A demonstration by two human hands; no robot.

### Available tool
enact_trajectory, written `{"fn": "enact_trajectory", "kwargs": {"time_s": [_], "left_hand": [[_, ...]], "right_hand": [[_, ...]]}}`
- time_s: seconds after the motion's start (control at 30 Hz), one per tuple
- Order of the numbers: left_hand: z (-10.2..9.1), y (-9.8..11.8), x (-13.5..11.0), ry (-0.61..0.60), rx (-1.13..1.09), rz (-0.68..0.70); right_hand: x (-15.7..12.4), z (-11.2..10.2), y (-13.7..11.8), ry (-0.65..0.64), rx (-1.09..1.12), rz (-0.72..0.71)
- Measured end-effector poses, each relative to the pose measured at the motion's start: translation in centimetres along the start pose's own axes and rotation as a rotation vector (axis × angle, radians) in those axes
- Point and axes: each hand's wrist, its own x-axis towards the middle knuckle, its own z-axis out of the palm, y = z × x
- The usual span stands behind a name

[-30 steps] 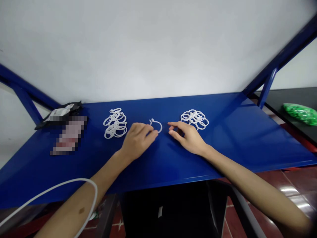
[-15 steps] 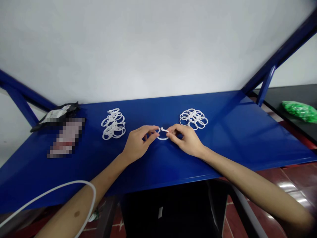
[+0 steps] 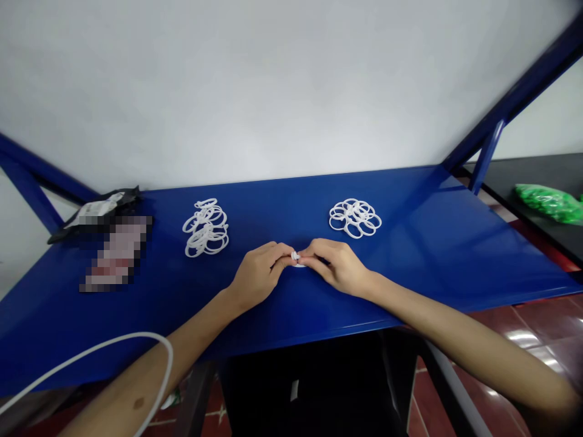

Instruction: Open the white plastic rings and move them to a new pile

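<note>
Between my hands, low over the blue table, is a small white plastic ring (image 3: 296,257) with a clasp-like end; my fingers cover most of it. My left hand (image 3: 264,273) pinches its left side. My right hand (image 3: 339,267) pinches the right side, and the fingertips of both hands nearly meet. Several similar white rings lie in a loose heap (image 3: 206,233) to the left, beyond my left hand. A second cluster of white rings (image 3: 355,217) lies flat beyond my right hand.
The blue table (image 3: 277,212) runs back to a pale wall. At its left end lie a black plastic package (image 3: 98,209) and a blurred-out item (image 3: 119,252). A white cable (image 3: 113,337) loops across my left forearm. A green bag (image 3: 549,203) sits on a dark surface at right.
My hands have drawn together and slightly nearer to me. The ring's ends, visibly apart before, are now brought together between my fingertips, and less of the ring shows.
</note>
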Motion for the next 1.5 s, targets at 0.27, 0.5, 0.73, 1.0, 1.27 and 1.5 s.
{"fn": "enact_trajectory", "kwargs": {"time_s": [0.27, 0.5, 0.73, 1.0, 1.27, 1.5], "left_hand": [[-0.1, -0.7, 0.2, 0.023, 0.140, 0.261], [-3.9, -3.6, 1.0, -0.008, 0.656, -0.143], [-6.5, -5.6, 0.2, -0.159, 0.945, -0.401], [-6.5, -5.5, 0.3, -0.221, 0.938, -0.381], [-6.3, -5.1, 0.4, -0.098, 0.839, -0.366], [-5.1, -2.8, 1.2, 0.198, 0.353, -0.208]], "right_hand": [[0.1, -0.3, 0.1, -0.046, -0.162, -0.127], [0.8, -3.8, 3.1, 0.254, -0.363, 0.041], [0.1, -7.2, 5.8, 0.270, -0.620, 0.322], [-0.2, -7.1, 6.2, 0.233, -0.802, 0.377], [-0.1, -7.1, 5.6, 0.287, -0.783, 0.358], [0.5, -4.9, 3.0, 0.309, -0.617, 0.187]]}}
